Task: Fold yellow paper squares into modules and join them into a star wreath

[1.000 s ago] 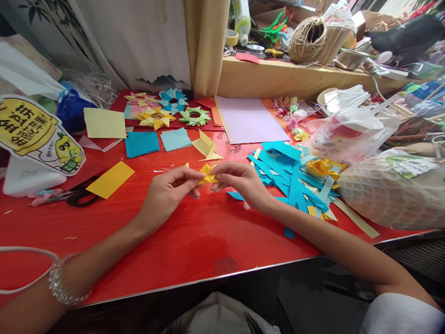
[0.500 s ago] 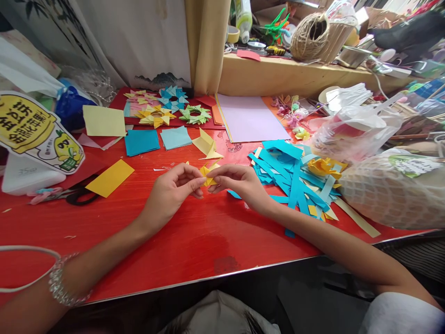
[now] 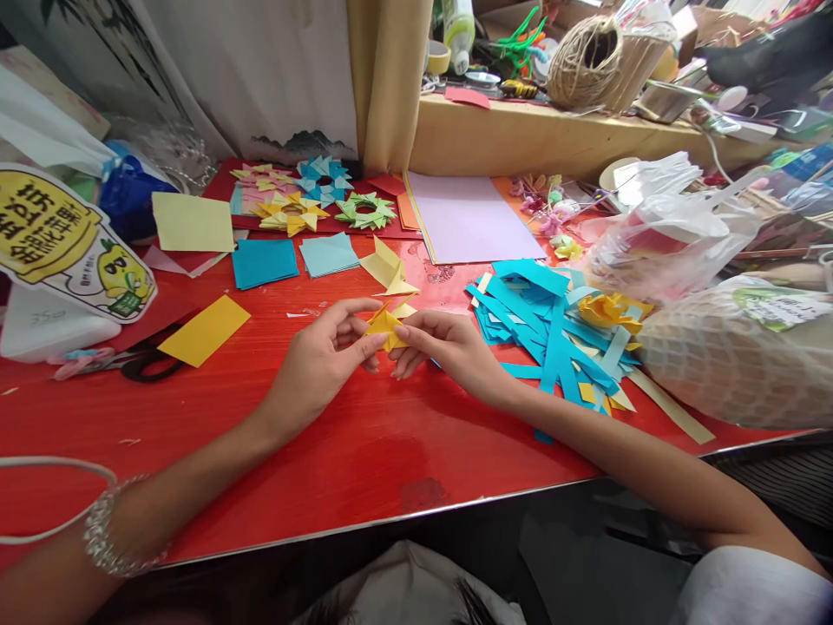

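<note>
A small folded piece of yellow paper (image 3: 386, 326) is held above the red table (image 3: 312, 486), between my two hands. My left hand (image 3: 331, 349) pinches its left side between thumb and fingers. From the right, my right hand (image 3: 449, 354) grips the other side, thumb on top. Fingertips hide part of the folds. Just behind lie pale yellow folded pieces (image 3: 389, 269). Finished paper rings stand at the back: a yellow one (image 3: 291, 213), a green one (image 3: 365, 213), a blue one (image 3: 324, 182) and a pink one (image 3: 264, 182).
Blue paper strips (image 3: 553, 334) pile up right of my hands, beside a netted bag (image 3: 729, 365). Blue squares (image 3: 265, 263), light blue squares (image 3: 329, 255) and a yellow rectangle (image 3: 205, 331) lie left, near black-handled scissors (image 3: 153, 365). Lilac sheets (image 3: 472, 217) lie behind.
The fingers have shifted on the yellow paper, and more of its folded face shows between them. Both hands stay in nearly the same place.
</note>
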Tool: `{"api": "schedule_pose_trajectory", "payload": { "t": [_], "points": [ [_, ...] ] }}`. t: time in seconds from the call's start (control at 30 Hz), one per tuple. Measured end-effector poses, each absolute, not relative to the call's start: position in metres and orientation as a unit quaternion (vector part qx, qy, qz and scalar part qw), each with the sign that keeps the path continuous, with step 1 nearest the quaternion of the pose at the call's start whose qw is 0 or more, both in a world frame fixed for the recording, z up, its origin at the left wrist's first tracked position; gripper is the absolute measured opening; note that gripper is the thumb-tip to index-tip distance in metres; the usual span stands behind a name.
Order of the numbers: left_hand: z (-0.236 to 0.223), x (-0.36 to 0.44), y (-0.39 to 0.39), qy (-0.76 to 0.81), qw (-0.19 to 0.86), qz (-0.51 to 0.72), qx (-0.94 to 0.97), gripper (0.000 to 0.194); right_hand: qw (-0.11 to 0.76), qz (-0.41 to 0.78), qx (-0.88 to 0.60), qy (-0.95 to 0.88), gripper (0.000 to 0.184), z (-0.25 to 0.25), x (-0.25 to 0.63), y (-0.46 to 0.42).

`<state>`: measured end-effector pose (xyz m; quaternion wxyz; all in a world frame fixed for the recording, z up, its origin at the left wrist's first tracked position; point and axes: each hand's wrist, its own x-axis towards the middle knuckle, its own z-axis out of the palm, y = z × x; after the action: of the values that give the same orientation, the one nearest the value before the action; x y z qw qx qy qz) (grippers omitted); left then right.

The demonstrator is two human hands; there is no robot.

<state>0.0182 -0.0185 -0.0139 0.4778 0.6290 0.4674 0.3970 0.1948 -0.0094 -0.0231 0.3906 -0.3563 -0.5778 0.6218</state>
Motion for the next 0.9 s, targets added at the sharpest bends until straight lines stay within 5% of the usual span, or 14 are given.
{"api": "schedule_pose_trajectory", "payload": {
  "t": [0.43, 0.63, 0.9],
  "points": [
    [-0.0072, 0.0162, -0.0154, 0.502, 0.429, 0.306, 0.686, 0.024, 0.379, 0.595, -0.357, -0.613, 0.025, -0.0247, 0.1967, -0.0082],
    [-0.0142, 0.0107, -0.0117, 0.513, 0.379, 0.369, 0.676, 0.02, 0.384, 0.641, -0.364, -0.556, 0.026, -0.0265, 0.1974, -0.0032],
    [-0.0111, 0.017, -0.0127, 0.488, 0.53, 0.334, 0.608, 0.016, 0.416, 0.617, -0.376, -0.552, 0.025, -0.0283, 0.1955, -0.0041]
  ]
}}
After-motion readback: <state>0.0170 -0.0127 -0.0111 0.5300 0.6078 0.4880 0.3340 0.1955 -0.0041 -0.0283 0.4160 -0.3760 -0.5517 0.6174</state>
